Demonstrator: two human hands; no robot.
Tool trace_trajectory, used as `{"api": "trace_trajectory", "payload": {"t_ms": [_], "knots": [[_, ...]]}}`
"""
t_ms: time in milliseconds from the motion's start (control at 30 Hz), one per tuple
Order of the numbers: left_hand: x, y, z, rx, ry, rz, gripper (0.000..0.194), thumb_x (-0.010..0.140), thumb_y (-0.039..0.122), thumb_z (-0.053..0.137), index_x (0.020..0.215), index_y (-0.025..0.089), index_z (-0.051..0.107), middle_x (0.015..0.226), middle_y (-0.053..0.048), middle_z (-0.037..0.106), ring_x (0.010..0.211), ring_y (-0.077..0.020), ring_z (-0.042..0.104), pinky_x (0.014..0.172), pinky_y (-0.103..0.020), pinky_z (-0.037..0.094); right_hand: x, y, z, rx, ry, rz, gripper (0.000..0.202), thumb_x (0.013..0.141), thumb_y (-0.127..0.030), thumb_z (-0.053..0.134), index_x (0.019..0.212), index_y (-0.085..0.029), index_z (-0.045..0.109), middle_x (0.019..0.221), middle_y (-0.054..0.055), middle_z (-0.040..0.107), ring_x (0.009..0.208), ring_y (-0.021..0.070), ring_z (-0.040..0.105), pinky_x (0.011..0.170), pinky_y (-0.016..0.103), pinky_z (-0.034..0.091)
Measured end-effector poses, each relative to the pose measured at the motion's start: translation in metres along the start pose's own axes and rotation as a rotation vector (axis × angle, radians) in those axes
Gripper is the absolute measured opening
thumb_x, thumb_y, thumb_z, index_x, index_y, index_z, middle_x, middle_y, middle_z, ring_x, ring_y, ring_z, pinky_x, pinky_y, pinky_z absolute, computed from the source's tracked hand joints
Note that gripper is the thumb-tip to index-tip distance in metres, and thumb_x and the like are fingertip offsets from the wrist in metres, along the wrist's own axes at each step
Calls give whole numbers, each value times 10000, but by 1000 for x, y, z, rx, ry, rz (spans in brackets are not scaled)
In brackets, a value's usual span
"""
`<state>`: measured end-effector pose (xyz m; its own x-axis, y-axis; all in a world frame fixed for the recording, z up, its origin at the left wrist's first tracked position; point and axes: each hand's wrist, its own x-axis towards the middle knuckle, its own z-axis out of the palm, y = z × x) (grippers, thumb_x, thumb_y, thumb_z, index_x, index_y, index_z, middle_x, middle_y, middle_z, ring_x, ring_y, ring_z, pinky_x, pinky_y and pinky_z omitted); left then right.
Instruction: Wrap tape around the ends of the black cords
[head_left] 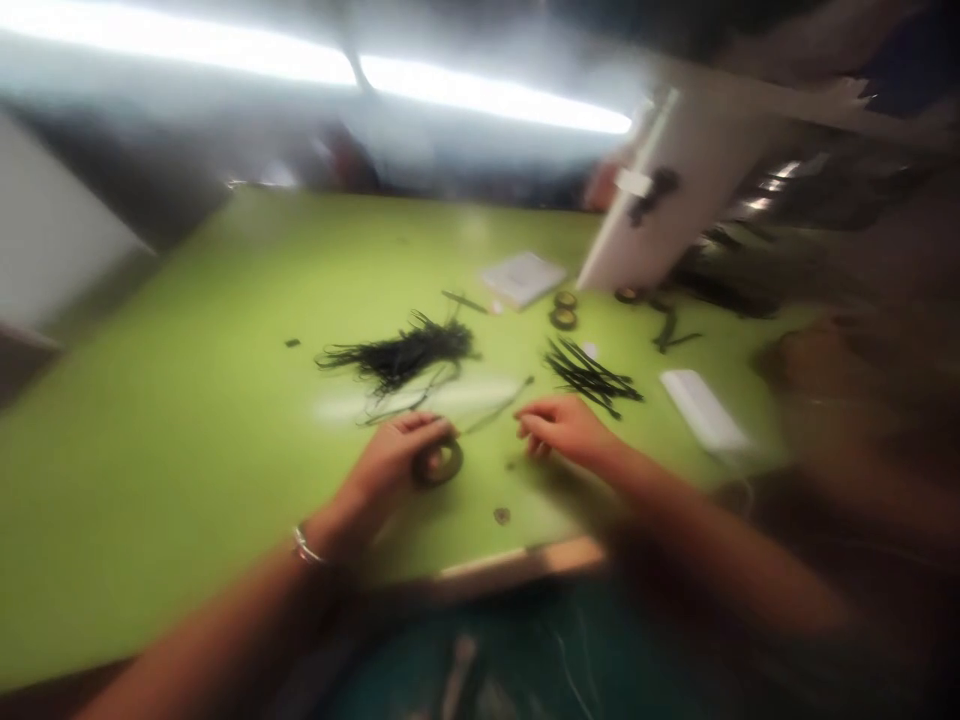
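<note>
My left hand (397,450) is closed on a roll of black tape (453,468), with the thumb and fingers pinching its upper edge. A thin dark cable (499,405) runs from those fingertips up to the right and ends in a small dark tip. To the right, my right hand (562,425) hovers above the table, apart from the cable, its fingers curled together; anything between them is too blurred to make out. Just beyond the left hand lies a tangled bundle of black cables (405,352). Several short black cables (589,375) lie in a row beyond the right hand.
Everything lies on a green table (187,420). Farther back are a white flat box (523,278) and more tape rolls (564,317). A white block with a cord (701,410) is at right. A small round piece (502,516) lies near the front edge. Another person's arm (840,400) shows at right.
</note>
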<state>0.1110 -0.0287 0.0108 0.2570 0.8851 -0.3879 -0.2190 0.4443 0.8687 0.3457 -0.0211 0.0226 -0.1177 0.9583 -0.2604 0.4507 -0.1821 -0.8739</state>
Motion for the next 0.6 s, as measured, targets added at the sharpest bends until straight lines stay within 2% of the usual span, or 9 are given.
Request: {"api": "trace_trajectory", "payload": {"t_ms": [100, 167, 233, 333, 400, 533, 600], "knots": [[2, 7, 3, 52, 11, 45, 305, 646, 361, 796, 742, 96, 681, 435, 19, 525, 370, -50, 409, 372, -161, 276, 23, 5, -26, -541, 175, -379, 167, 822, -156, 585, 931, -174, 710, 959, 83, 700, 902, 206, 637, 850, 372, 511], [4, 12, 7, 70, 2, 99, 294, 652, 344, 799, 745, 90, 681, 525, -7, 592, 399, -47, 435, 387, -164, 307, 42, 9, -37, -812, 153, -510, 192, 808, -130, 603, 963, -174, 707, 1067, 105, 663, 1050, 240, 557, 955, 405, 435], [7, 16, 11, 68, -22, 139, 290, 668, 337, 797, 768, 90, 682, 615, -29, 639, 424, -46, 460, 405, -168, 341, 57, 14, -41, -925, 76, -531, 177, 810, -132, 608, 951, -182, 703, 1068, 103, 639, 1056, 234, 522, 958, 386, 408], [10, 16, 15, 31, -67, 148, 291, 688, 337, 792, 818, 103, 677, 662, -33, 659, 444, -52, 487, 425, -174, 369, 69, 17, -38, -917, 23, -510, 103, 814, -145, 601, 813, -190, 694, 943, 82, 642, 961, 209, 534, 881, 326, 413], [12, 13, 14, -2, -68, 140, 288, 698, 338, 786, 829, 110, 669, 648, -26, 654, 453, -60, 504, 438, -179, 384, 70, 15, -38, -886, 60, -479, 118, 805, -136, 585, 732, -181, 667, 871, 81, 648, 881, 201, 552, 798, 306, 421], [17, 2, 10, 19, -29, 139, 283, 726, 355, 759, 795, 101, 655, 546, -14, 608, 448, -84, 521, 449, -198, 401, 61, -4, -38, -802, 243, -356, 166, 834, -132, 464, 805, -157, 626, 824, 82, 677, 726, 174, 571, 656, 287, 421], [19, -3, 9, 93, -8, 164, 284, 739, 365, 739, 810, 102, 660, 517, -7, 587, 431, -89, 502, 429, -202, 379, 50, -17, -27, -665, 270, -329, 157, 840, -157, 447, 850, -160, 604, 806, 52, 691, 661, 142, 564, 607, 258, 421]]}}
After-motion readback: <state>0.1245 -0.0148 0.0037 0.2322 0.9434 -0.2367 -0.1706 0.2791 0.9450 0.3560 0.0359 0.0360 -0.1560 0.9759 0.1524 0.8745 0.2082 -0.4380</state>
